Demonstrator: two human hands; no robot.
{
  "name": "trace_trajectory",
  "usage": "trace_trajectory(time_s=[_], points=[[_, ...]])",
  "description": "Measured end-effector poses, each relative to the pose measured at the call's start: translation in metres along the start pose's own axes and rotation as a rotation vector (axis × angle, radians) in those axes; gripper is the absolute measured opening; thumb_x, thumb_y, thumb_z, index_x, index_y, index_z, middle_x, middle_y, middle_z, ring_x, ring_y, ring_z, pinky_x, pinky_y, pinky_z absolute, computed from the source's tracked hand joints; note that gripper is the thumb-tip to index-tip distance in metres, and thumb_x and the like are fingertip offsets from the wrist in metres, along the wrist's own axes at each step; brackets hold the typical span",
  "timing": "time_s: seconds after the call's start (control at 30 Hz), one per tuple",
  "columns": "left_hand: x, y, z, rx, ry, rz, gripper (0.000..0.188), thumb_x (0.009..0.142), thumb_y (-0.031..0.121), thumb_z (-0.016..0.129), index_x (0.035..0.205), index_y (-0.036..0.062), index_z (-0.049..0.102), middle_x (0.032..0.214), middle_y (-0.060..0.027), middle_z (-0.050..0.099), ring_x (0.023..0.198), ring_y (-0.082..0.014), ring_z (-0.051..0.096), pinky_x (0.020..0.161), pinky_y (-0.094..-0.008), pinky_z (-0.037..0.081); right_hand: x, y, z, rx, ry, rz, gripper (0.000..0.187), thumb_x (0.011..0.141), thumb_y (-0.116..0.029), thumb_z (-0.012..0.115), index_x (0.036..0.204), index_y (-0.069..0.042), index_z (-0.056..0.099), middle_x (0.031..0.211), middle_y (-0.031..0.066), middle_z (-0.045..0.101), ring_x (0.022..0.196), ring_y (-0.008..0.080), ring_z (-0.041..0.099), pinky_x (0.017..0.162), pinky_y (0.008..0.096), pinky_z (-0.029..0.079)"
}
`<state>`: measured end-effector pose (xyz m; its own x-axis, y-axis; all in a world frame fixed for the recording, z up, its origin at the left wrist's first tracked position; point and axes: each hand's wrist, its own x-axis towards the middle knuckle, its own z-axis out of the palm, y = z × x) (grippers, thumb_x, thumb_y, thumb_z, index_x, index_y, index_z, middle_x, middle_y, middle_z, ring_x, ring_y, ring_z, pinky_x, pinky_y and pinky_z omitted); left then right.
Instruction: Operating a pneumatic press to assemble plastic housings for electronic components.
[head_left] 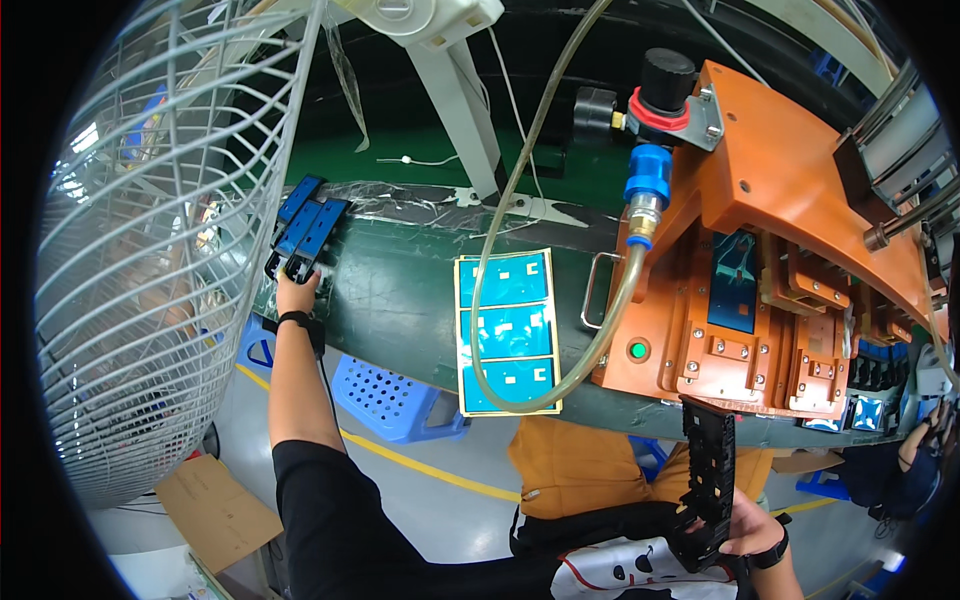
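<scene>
My left arm reaches out to the far left of the bench, where several black plastic housings with blue film (pixel 312 226) lie side by side. The fingers of my left hand (pixel 297 293) close around the near end of one of them. Close to my body, my right hand (pixel 745 525) grips a long black plastic housing (pixel 709 470) by its lower end and holds it upright. Its ribbed, open side shows. Between the hands, a sheet with three blue film pieces (pixel 507 333) lies on the green bench (pixel 390 290).
An orange press fixture (pixel 720 350) with a green button stands at the right, a blue-filmed part (pixel 733 283) in it. A clear hose (pixel 487 290) loops over the sheet. A fan cage (pixel 180 240) stands close on the left. Blue stools (pixel 390 400) sit below the bench; another person (pixel 905 465) is far right.
</scene>
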<state>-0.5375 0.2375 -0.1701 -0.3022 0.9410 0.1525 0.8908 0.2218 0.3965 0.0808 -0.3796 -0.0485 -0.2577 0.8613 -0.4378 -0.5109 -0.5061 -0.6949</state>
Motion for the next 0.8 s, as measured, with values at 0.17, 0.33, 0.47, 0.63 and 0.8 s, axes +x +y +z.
trace_trajectory(time_s=[0.17,0.33,0.47,0.63,0.8], points=[[0.026,-0.010,0.001,0.138,0.015,-0.095,0.076,0.085,0.047,0.083,0.139,-0.0025,0.060,0.131,-0.0264,0.071,0.125,-0.0406,0.067,0.107,-0.0466,0.052,0.006,0.000,0.011,0.099,0.033,0.004,0.107,0.069,0.005,0.077,0.164,0.001,0.028,0.152,0.0184,0.052,0.136,0.0329,0.057,0.116,0.0467,0.042],[0.047,-0.022,0.011,0.298,0.031,-0.220,0.068,0.088,0.059,0.075,0.116,-0.0037,0.076,0.123,-0.0268,0.074,0.119,-0.0408,0.070,0.103,-0.0480,0.055,0.010,-0.004,0.018,0.030,0.004,0.002,0.104,0.073,0.007,0.077,0.164,-0.001,0.027,0.153,0.0195,0.050,0.138,0.0336,0.055,0.117,0.0470,0.041],[0.068,-0.048,0.022,0.351,0.043,-0.228,0.075,0.087,0.068,0.072,0.107,-0.0035,0.080,0.116,-0.0269,0.076,0.114,-0.0407,0.073,0.099,-0.0494,0.057,0.012,-0.006,0.014,-0.011,-0.133,-0.057,0.096,0.082,0.011,0.071,0.165,-0.003,0.024,0.161,0.0192,0.042,0.153,0.0302,0.039,0.124,0.0444,0.031],[0.061,-0.082,0.027,0.202,0.054,0.117,0.080,0.091,0.070,0.068,0.088,-0.0102,0.077,0.087,-0.0314,0.074,0.089,-0.0468,0.073,0.083,-0.0505,0.055,0.008,0.000,0.010,-0.013,-0.164,-0.123,0.100,0.086,0.008,0.071,0.168,-0.004,0.016,0.162,0.0177,0.042,0.151,0.0286,0.042,0.123,0.0437,0.032],[-0.084,-0.026,-0.031,-0.546,-0.138,0.003,0.036,0.106,0.029,0.067,0.117,-0.0045,0.073,0.107,-0.0090,0.073,0.096,-0.0191,0.065,0.088,-0.0359,0.052,0.001,0.005,0.003,0.057,-0.103,-0.193,0.100,0.085,0.003,0.074,0.168,-0.005,0.018,0.162,0.0166,0.041,0.146,0.0279,0.047,0.121,0.0442,0.036]])
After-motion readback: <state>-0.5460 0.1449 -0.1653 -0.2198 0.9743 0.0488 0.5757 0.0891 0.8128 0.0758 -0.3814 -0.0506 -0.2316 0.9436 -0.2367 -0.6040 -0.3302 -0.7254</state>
